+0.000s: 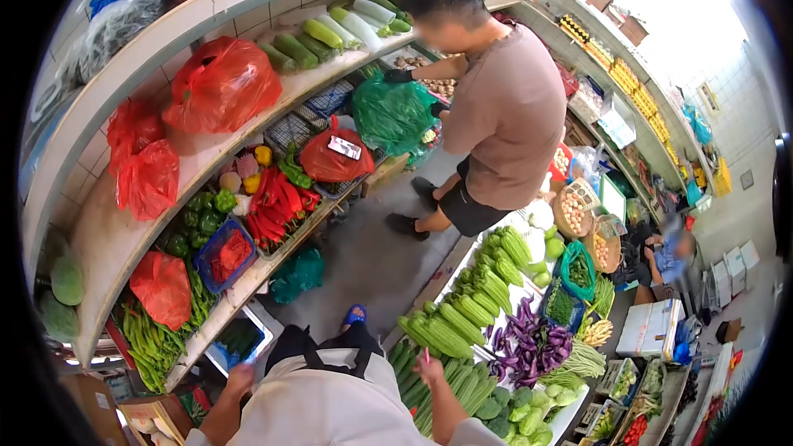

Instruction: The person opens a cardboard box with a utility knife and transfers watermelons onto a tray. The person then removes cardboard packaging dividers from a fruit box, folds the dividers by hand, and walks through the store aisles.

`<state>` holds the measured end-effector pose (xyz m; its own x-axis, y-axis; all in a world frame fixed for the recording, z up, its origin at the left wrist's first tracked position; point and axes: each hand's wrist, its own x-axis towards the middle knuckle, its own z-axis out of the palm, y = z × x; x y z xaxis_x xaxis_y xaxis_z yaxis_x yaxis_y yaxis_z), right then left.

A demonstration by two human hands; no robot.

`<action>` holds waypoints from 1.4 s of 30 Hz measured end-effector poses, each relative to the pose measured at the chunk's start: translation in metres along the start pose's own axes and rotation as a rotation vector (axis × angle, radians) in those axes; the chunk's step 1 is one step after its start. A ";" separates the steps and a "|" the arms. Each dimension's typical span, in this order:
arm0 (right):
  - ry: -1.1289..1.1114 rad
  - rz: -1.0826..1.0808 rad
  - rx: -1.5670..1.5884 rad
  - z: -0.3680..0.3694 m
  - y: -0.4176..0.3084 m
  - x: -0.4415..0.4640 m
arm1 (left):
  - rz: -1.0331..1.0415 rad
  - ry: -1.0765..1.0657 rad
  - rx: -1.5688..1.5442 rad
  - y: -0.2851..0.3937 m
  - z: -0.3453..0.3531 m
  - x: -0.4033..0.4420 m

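My left hand (pixel 240 379) hangs low beside my body, close to a white-rimmed box (pixel 259 322) with dark green vegetables in it. Its fingers are too blurred to make out. My right hand (pixel 428 369) is closed on a small, thin pink item (pixel 427 355) whose kind I cannot make out. Below and around this hand lie long green gourds (pixel 472 388), with ridged light-green gourds (pixel 442 330) just beyond. Broccoli (pixel 494 415) and purple eggplants (pixel 529 343) lie to its right.
A co-worker (pixel 508 107) in black gloves stands ahead, handling a green plastic bag (pixel 392 111). Shelves on the left hold red bags (pixel 223 87), red peppers (pixel 273 206) and a blue basket (pixel 223 256). Another person (pixel 669 256) sits far right. A grey floor aisle (pixel 355 256) runs between the displays.
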<state>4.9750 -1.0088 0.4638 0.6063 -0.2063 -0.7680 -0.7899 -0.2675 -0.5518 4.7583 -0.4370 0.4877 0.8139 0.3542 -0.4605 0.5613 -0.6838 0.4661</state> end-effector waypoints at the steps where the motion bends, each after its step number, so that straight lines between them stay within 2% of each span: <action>1: 0.013 -0.054 0.012 -0.001 -0.018 0.033 | -0.299 -0.161 -0.639 0.011 0.008 0.032; 2: 0.029 -0.020 -0.076 -0.007 -0.061 0.033 | 0.048 0.006 -0.203 0.033 0.004 0.058; 3: 0.021 -0.015 -0.081 -0.006 -0.077 0.042 | -0.022 -0.012 -0.266 0.098 -0.028 0.065; 4: 0.026 -0.127 0.064 -0.005 -0.090 0.047 | -0.057 0.030 -0.395 0.141 -0.040 0.070; 5: 0.036 -0.236 0.216 -0.001 -0.101 0.051 | -0.122 -0.065 -0.390 0.192 -0.068 0.074; 6: 0.032 -0.230 0.219 0.002 -0.114 0.048 | -0.021 -0.026 -0.346 0.196 -0.063 0.092; 9: 0.023 -0.334 0.306 0.019 -0.127 0.034 | 0.059 -0.097 -0.362 0.210 -0.065 0.140; 11: 0.063 -0.312 0.175 0.032 -0.080 0.042 | 0.037 -0.139 -0.242 0.221 -0.080 0.152; 12: 0.062 -0.194 0.172 0.039 -0.058 0.034 | 0.037 -0.131 -0.219 0.223 -0.088 0.153; 13: 0.061 -0.077 0.170 0.045 -0.037 0.024 | 0.032 -0.124 -0.276 0.196 -0.076 0.166; 15: 0.061 -0.037 -0.163 0.055 0.091 0.062 | 0.060 -0.082 -0.159 0.180 -0.085 0.164; 17: -0.003 0.123 -0.237 0.038 0.023 -0.041 | 0.016 -0.109 -0.065 0.147 -0.087 0.164; 20: -0.005 0.178 -0.209 0.029 0.112 -0.032 | -0.021 -0.153 0.062 0.102 -0.082 0.160; 21: 0.000 0.178 -0.218 0.027 0.102 -0.039 | -0.021 -0.164 0.098 0.090 -0.077 0.157; 23: -0.022 0.240 -0.274 0.027 0.069 -0.060 | -0.149 -0.128 0.122 0.073 -0.083 0.137; 25: -0.029 0.202 -0.285 0.021 0.054 -0.039 | -0.316 -0.215 0.040 0.087 -0.082 0.140; 26: -0.033 0.175 -0.279 0.019 0.045 -0.025 | -0.089 -0.373 0.096 0.099 -0.088 0.165; 27: -0.039 0.158 -0.260 0.020 0.038 -0.021 | 0.034 -0.319 0.016 0.149 -0.108 0.178; 29: -0.067 0.094 -0.104 0.023 0.015 0.012 | 0.329 -0.014 -0.284 0.274 -0.160 0.210; 31: -0.075 0.037 0.042 0.026 -0.014 0.033 | 0.658 0.213 -0.463 0.381 -0.236 0.196; 32: -0.016 -0.040 -0.085 0.030 -0.046 0.032 | 0.788 0.267 -0.458 0.410 -0.267 0.177; 33: 0.052 -0.109 -0.216 0.035 -0.083 0.029 | 0.939 0.333 -0.457 0.427 -0.298 0.159; 34: 0.046 -0.083 -0.090 0.042 -0.126 0.017 | 1.100 0.251 -0.502 0.426 -0.318 0.136; 35: 0.051 -0.326 -0.098 0.035 -0.116 0.047 | 1.243 0.202 -0.449 0.420 -0.334 0.111; 36: 0.079 -0.200 -0.155 0.040 -0.148 0.030 | 1.385 0.141 -0.401 0.413 -0.351 0.088; 37: 0.094 -0.250 -0.122 0.057 -0.190 0.009 | 1.506 0.116 -0.253 0.397 -0.371 0.070; 38: 0.081 -0.259 -0.141 0.074 -0.232 -0.005 | 1.554 0.143 -0.189 0.390 -0.398 0.062; 40: 0.074 -0.285 -0.264 0.082 -0.228 0.013 | 1.634 0.112 -0.191 0.393 -0.439 0.049; 41: 0.059 -0.317 -0.368 0.086 -0.207 0.030 | 1.642 0.213 -0.154 0.394 -0.454 0.040; 42: -0.012 -0.332 -0.325 0.099 -0.214 0.027 | 1.610 0.361 -0.084 0.399 -0.458 0.035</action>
<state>5.1513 -0.8640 0.5293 0.8191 -0.0489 -0.5716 -0.4820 -0.5990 -0.6394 5.0792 -0.4048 1.0036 0.5149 -0.5109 0.6884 -0.8441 -0.4426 0.3028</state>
